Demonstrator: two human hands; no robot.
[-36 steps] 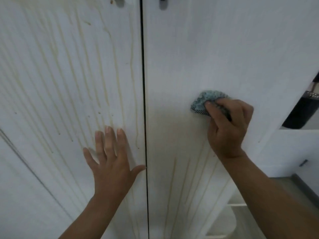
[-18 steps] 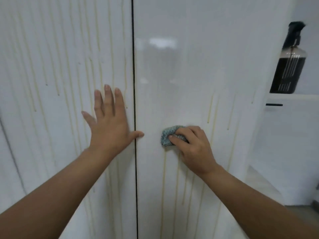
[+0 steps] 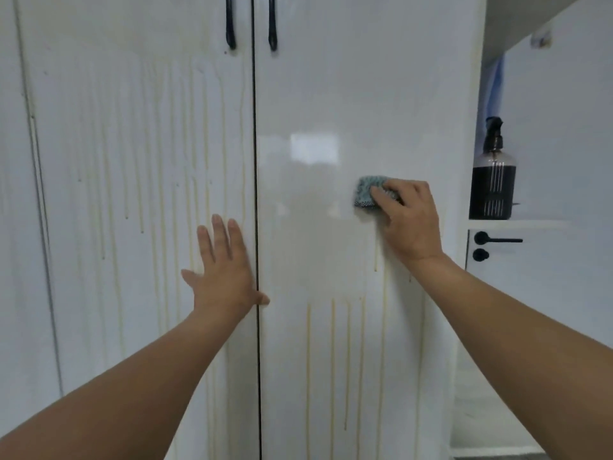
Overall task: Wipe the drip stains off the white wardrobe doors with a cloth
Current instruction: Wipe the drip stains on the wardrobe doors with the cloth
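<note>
Faced a white-walled room corner taken up by a tall wardrobe: a glossy white left door (image 3: 132, 161) and a glossy white right door (image 3: 331, 94), parted by a thin dark vertical seam (image 3: 255, 161). Noted a slim black bar handle on the left door (image 3: 230, 24) and a matching black bar handle on the right door (image 3: 272, 24), both upright near the top, just beside that seam. Saw pale yellow drip stains (image 3: 308, 360) running straight down most of the left door and the lower part of the right door.

Pressed the left hand (image 3: 225, 270) flat on the left door just beside the seam, fingers straight and pointing up, thumb stretched across the seam. Gripped a small bunched blue-green cloth (image 3: 366, 190) in the right hand (image 3: 408, 220), fingers curled over it, against the right door at mid height, well right of the seam and above the tops of the streaks. Found the cloth poking out up and to the left past the fingertips, the rest hidden under the fingers; could not tell its long axis.

Further right, spotted a dark pump bottle (image 3: 493, 180) upright on a white shelf (image 3: 530, 223), with a black lever handle (image 3: 497, 240) just below.
</note>
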